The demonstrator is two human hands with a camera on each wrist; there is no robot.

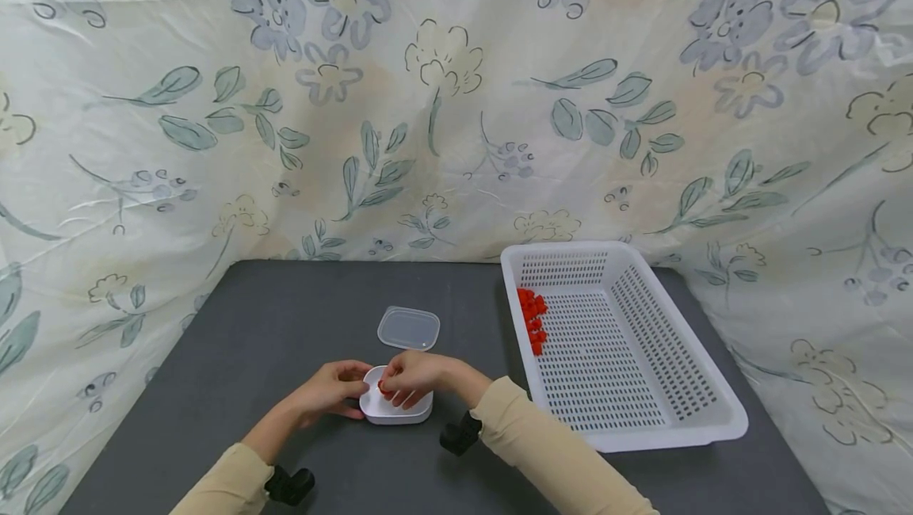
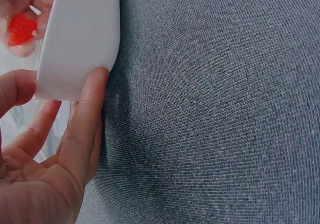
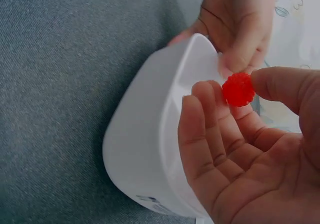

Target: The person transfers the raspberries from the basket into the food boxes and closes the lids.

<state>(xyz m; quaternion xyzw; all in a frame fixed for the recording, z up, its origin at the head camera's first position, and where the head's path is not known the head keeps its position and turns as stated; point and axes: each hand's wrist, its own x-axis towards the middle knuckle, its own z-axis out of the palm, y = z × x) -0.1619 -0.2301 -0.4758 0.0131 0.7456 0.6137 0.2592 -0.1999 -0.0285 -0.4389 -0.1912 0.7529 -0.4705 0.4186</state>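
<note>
My right hand (image 1: 414, 375) pinches a red raspberry-shaped piece (image 3: 238, 90) between thumb and fingertips, over the open top of a small white plastic box (image 1: 401, 413). At the box's left end my left hand (image 1: 332, 390) holds its wall, one digit at the rim and a fingertip low on the side, as the left wrist view shows. The box (image 2: 82, 39) stands upright on the dark table. Its floor is partly hidden by the right hand. Just behind it lies a clear lid (image 1: 409, 329).
To the right stands a large white perforated basket (image 1: 685, 341), with several red pieces (image 1: 532, 317) gathered along its left wall. The dark grey tabletop (image 1: 299, 309) ends at a floral cloth (image 1: 442, 143) behind. Both wrists wear black camera mounts (image 1: 460, 432).
</note>
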